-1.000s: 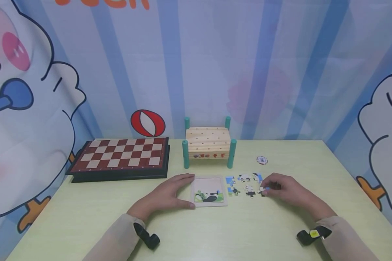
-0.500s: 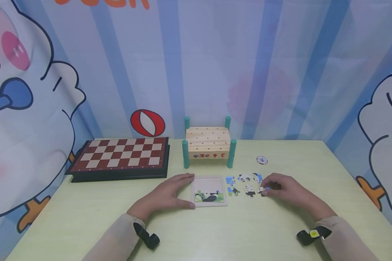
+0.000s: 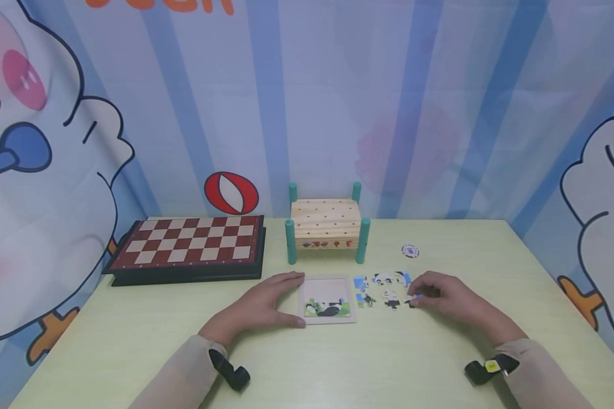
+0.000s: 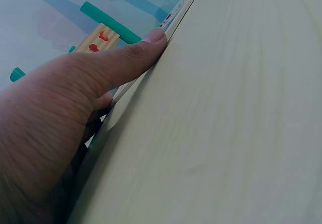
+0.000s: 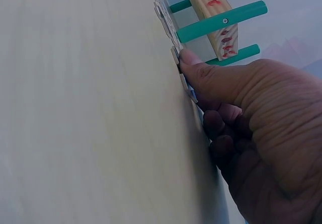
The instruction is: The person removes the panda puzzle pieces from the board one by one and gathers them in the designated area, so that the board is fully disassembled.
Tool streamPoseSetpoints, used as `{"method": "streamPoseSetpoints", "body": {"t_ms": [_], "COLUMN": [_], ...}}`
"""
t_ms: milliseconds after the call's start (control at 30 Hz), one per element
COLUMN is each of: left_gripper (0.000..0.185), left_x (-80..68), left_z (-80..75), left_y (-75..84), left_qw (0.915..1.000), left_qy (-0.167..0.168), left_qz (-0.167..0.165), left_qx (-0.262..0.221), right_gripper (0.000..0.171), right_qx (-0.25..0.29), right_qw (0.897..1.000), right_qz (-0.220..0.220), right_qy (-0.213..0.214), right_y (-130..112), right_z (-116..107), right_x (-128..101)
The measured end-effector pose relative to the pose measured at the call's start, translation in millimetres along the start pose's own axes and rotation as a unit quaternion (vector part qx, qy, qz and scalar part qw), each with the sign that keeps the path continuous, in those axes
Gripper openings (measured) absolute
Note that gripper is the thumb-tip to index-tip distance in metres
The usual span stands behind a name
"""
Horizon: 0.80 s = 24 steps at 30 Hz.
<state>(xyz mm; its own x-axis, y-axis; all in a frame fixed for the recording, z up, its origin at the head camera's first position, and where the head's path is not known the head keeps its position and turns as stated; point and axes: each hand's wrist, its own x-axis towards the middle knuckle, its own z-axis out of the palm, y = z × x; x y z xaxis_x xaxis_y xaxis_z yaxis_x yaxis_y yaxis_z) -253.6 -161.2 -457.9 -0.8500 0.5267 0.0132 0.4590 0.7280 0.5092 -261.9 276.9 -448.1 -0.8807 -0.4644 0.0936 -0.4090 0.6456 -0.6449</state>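
Note:
In the head view my left hand [image 3: 261,304] holds a square, pale puzzle frame [image 3: 353,309] by its left side, thumb at the lower corner and fingertips at the upper. Along the frame's bottom lie fitted panda puzzle pieces [image 3: 330,308]; the area above them is bare. To the right, several loose puzzle pieces [image 3: 384,279] lie on the table in two rough rows. My right hand [image 3: 447,295] pinches a puzzle piece [image 3: 411,304] at the right end of the nearer row, and its fingers partly cover it. In the right wrist view, my right thumb [image 5: 221,80] touches thin piece edges.
A chessboard box [image 3: 189,244] stands at the back left. Behind the frame is a small wooden stand [image 3: 327,218] with green posts. A round chip [image 3: 410,251] lies on the table [image 3: 332,363] behind the loose pieces. A printed curtain [image 3: 327,113] hangs behind.
The puzzle piece at my right fingertips has shifted slightly, and less of its white and blue shows. My left hand and the frame have stayed put.

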Motion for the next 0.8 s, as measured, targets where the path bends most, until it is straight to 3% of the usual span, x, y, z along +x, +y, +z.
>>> {"method": "streamPoseSetpoints", "body": {"t_ms": [800], "left_gripper": [0.099], "left_x": [0.3], "left_z": [1.5], "left_y": [-1.1], "left_qw": [1.0000], "left_qy": [0.003], "left_qz": [0.002], "left_qx": [0.002], "right_gripper": [0.015], "right_qx": [0.002], "right_qw": [1.000], "right_qz": [-0.004], "right_qy": [0.004], "right_y": [0.2], "right_z": [-0.3], "right_x": [-0.7]}}
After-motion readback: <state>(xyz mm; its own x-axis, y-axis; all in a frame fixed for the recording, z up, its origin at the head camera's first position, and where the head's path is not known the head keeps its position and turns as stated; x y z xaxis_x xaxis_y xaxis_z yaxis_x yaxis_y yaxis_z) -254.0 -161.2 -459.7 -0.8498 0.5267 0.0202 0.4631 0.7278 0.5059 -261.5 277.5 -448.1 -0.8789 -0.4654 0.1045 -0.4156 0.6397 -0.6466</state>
